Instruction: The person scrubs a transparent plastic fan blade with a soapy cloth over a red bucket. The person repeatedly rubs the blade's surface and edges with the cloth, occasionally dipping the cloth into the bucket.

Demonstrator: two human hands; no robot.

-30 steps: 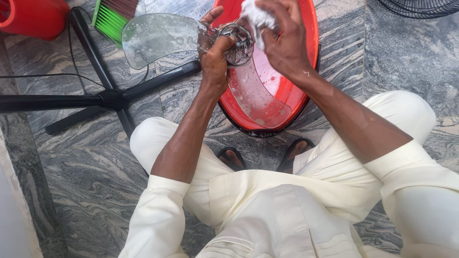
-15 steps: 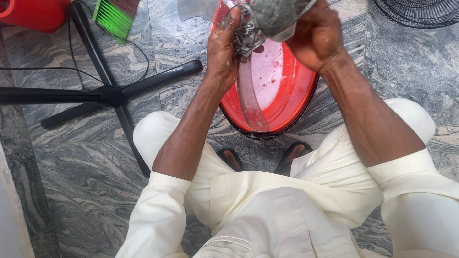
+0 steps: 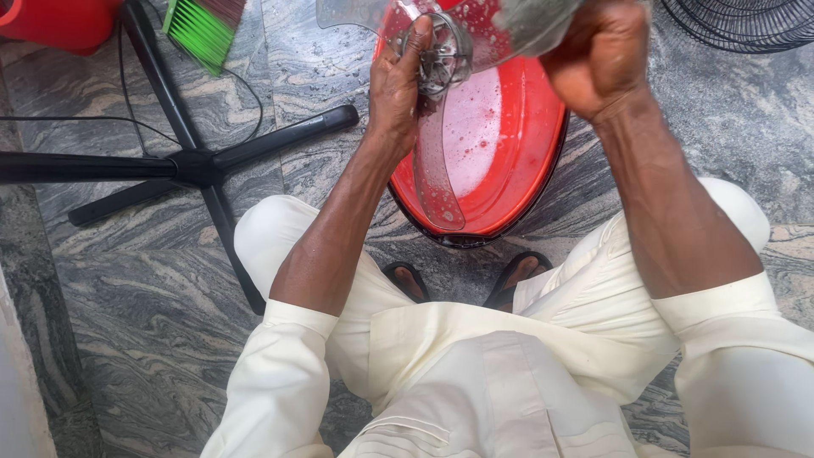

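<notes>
A clear plastic fan blade (image 3: 437,182), wet and soapy, is held over a red basin (image 3: 543,148) of sudsy water on the stone floor. My left hand (image 3: 396,89) grips the blade at its grey hub (image 3: 441,55). One vane hangs down over the basin; others reach up past the frame's top edge. My right hand (image 3: 598,55) is closed in a fist against the upper right vane; what it clutches is hidden.
A black cross-shaped fan stand (image 3: 191,165) with a cable lies on the floor to the left. A green broom head (image 3: 199,30) and a red container (image 3: 55,21) sit top left. A black wire fan guard (image 3: 746,21) lies top right. My sandalled feet (image 3: 462,280) are below the basin.
The fan blade has been turned, so one vane now hangs down over the basin. My right hand slid right along the upper vane; the white cloth it held is out of sight.
</notes>
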